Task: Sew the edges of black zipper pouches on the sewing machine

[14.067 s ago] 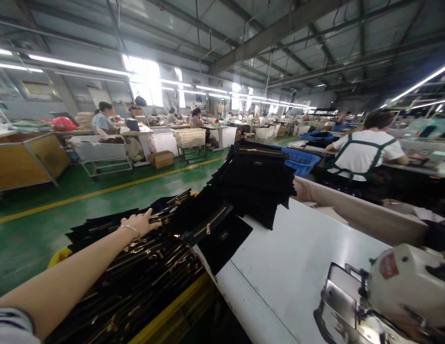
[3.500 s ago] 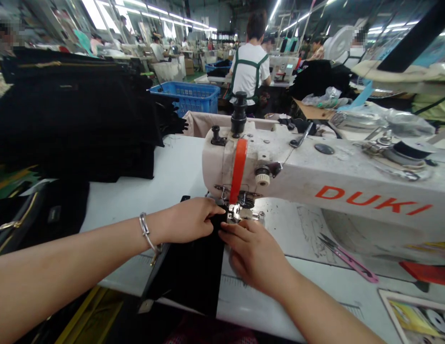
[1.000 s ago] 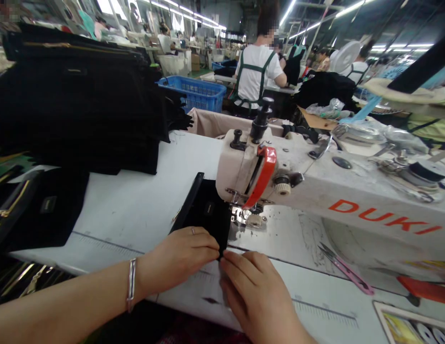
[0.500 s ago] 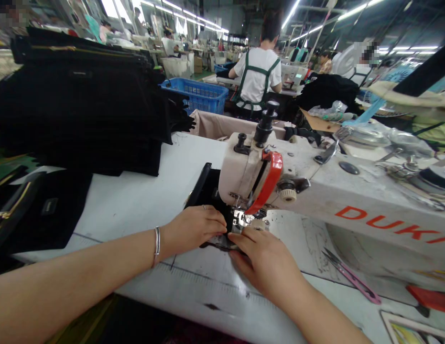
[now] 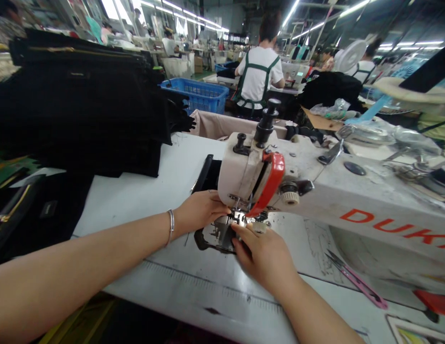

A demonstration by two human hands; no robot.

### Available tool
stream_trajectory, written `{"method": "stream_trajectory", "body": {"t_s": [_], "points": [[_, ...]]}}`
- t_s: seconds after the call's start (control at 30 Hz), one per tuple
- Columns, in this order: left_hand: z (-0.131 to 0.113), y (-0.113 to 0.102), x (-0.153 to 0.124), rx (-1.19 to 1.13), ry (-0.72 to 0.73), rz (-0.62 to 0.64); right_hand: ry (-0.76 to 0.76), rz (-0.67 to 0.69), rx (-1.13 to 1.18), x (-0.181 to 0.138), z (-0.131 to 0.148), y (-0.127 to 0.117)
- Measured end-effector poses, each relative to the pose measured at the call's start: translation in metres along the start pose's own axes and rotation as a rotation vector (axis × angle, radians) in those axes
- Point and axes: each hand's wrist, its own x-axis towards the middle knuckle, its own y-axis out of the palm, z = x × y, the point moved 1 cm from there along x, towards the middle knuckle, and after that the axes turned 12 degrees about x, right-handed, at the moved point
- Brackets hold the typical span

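Observation:
A black fabric piece with a zip (image 5: pixel 207 175) lies under the head of a white sewing machine (image 5: pixel 369 210) and runs away from me behind its red guard (image 5: pixel 269 184). My left hand (image 5: pixel 200 210), a bangle on its wrist, presses closed fingers on the piece's near end just left of the presser foot. My right hand (image 5: pixel 265 253) has curled fingers with their tips at the foot, on the piece's last edge. The bare metal needle plate (image 5: pixel 215 234) shows between my hands.
A tall stack of black pieces (image 5: pixel 82 105) fills the table's left side, with more black zip pieces (image 5: pixel 28 215) below it. Pink snips (image 5: pixel 355 283) lie to the right. A blue basket (image 5: pixel 193 95) and a person in a white shirt (image 5: pixel 260 71) are behind.
The black piece has fed away from me under the foot, baring the needle plate. Both hands followed it forward to the foot.

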Motion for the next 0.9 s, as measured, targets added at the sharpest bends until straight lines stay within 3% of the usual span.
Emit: {"method": "stream_trajectory", "body": {"t_s": [0.33,0.6,0.77,0.9], "points": [[0.001,-0.001,0.001,0.002,0.003,-0.007,0.029,0.039,-0.006,0.002,0.002,-0.003],[-0.036,-0.031,-0.003,-0.015,-0.038,0.151,0.019,0.032,0.014,0.001,0.002,-0.008],[-0.034,-0.026,-0.015,-0.011,-0.026,0.105,0.016,0.041,0.021,0.000,0.002,-0.008],[-0.034,-0.024,-0.024,-0.092,-0.080,0.145,0.004,0.050,0.078,-0.001,0.000,-0.009]]}}
